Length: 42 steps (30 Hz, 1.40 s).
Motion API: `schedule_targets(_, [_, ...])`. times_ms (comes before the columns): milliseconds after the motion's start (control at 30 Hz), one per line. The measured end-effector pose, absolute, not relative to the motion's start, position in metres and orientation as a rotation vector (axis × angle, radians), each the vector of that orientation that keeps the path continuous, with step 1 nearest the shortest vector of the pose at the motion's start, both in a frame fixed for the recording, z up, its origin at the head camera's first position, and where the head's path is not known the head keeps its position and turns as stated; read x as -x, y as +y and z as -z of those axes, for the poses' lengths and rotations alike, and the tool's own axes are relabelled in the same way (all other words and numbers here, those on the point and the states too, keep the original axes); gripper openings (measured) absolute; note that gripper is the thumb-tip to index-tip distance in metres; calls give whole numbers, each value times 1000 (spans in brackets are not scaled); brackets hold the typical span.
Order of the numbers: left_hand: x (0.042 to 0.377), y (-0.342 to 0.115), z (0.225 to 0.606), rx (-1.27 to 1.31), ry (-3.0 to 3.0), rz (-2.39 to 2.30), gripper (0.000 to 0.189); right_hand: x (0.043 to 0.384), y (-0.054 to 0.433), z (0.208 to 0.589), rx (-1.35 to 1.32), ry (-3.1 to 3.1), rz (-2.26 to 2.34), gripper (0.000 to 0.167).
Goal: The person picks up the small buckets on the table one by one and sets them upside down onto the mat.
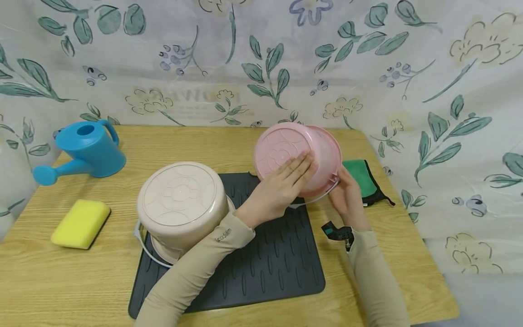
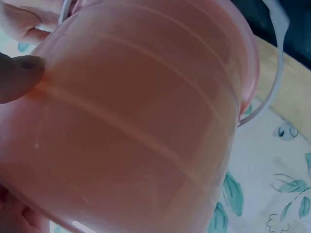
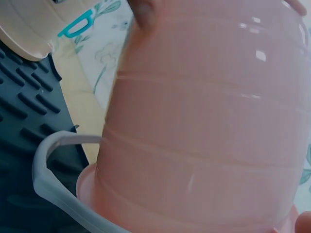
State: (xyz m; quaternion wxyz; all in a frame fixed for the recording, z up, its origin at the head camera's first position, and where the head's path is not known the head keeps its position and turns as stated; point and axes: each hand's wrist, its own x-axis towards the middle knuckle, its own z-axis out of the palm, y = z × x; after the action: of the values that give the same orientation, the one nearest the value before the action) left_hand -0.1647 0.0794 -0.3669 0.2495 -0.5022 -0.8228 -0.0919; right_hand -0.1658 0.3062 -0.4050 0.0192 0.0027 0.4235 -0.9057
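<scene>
A pink bucket [image 1: 282, 145] is held up tilted, its patterned base facing me. My left hand [image 1: 282, 186] spans the base end, fingers laid across it; its thumb [image 2: 22, 77] presses the bucket's wall in the left wrist view. At the rim, on the right, my right hand [image 1: 349, 200] holds the bucket beside its white handle [image 1: 316, 198]. The far fingers of the right hand are hidden behind the rim. A cream bucket [image 1: 181, 193] stands upside down on the dark ridged mat [image 1: 261, 268], left of my left hand.
A blue watering can [image 1: 91, 147] stands at the back left, with a yellow sponge [image 1: 81, 222] in front of it. Behind my right hand lies a green cloth item with black edging [image 1: 359, 179]. A floral curtain [image 1: 229, 59] hangs behind the wooden table [image 1: 32, 281].
</scene>
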Motion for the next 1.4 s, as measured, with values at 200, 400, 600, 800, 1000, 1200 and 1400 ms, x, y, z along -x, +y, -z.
schedule_targets(200, [151, 72, 366, 1410, -2244, 118, 83, 160, 311, 408, 63, 1307, 2796, 52])
schedule_targets(400, [143, 62, 362, 1413, -2220, 12, 81, 153, 310, 405, 26, 1281, 2799, 52])
schedule_targets(600, [139, 62, 357, 1372, -2142, -36, 60, 146, 307, 397, 17, 1258, 2789, 53])
schedule_targets(800, [132, 61, 353, 1397, -2135, 25, 54, 133, 304, 396, -18, 1032, 2839, 51])
schedule_targets(1000, [124, 44, 343, 1465, -2181, 250, 59, 114, 293, 398, -1, 807, 2834, 43])
schedule_targets(1200, [113, 35, 333, 1511, -2187, 326, 57, 99, 285, 403, 55, 823, 2763, 44])
schedule_targets(1400, [102, 30, 329, 1579, -2176, 323, 58, 85, 274, 414, -8, 743, 2720, 41])
